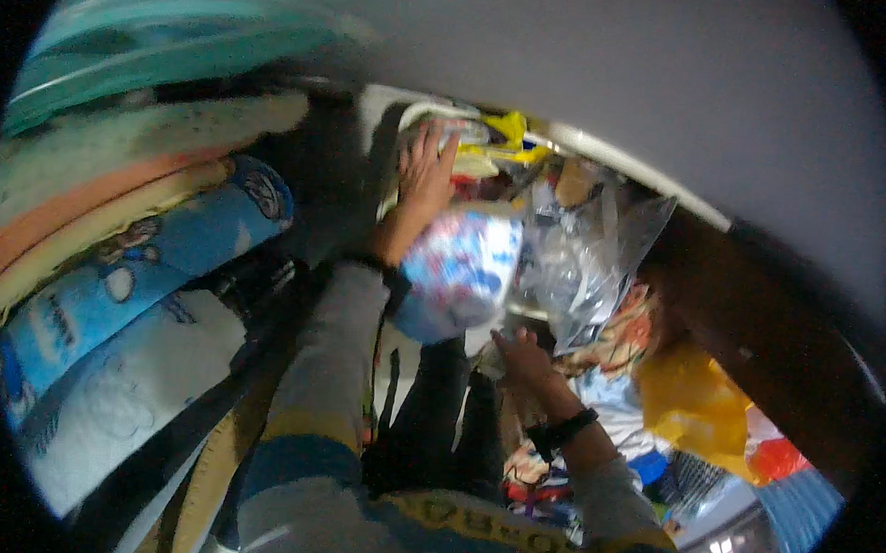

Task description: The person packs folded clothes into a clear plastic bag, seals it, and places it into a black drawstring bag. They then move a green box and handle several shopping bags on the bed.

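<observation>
My left hand point(424, 174) reaches forward with spread fingers and lies on items in a pale-rimmed container point(409, 115); whether it grips anything is unclear. Just below it sits a plastic package with a blue, white and pink pattern point(463, 255). Beside that package lies a clear plastic bag point(583, 257) with unclear contents. Nearer to me, my right hand point(521, 359) is at the lower right of the patterned package, its fingers partly curled and blurred. A small pale thing point(490, 358) is by its fingers; I cannot tell if it is held. Yellow plastic strips point(514, 141) lie beyond my left hand.
Folded or rolled textiles, one blue with printed figures point(128, 260), are stacked at the left. Greenish translucent plastic point(177, 45) lies above them. At the right are an orange-yellow bag point(695, 410), patterned cloths point(624, 327) and a dark brown panel point(758, 293). A grey surface point(612, 60) spans the top.
</observation>
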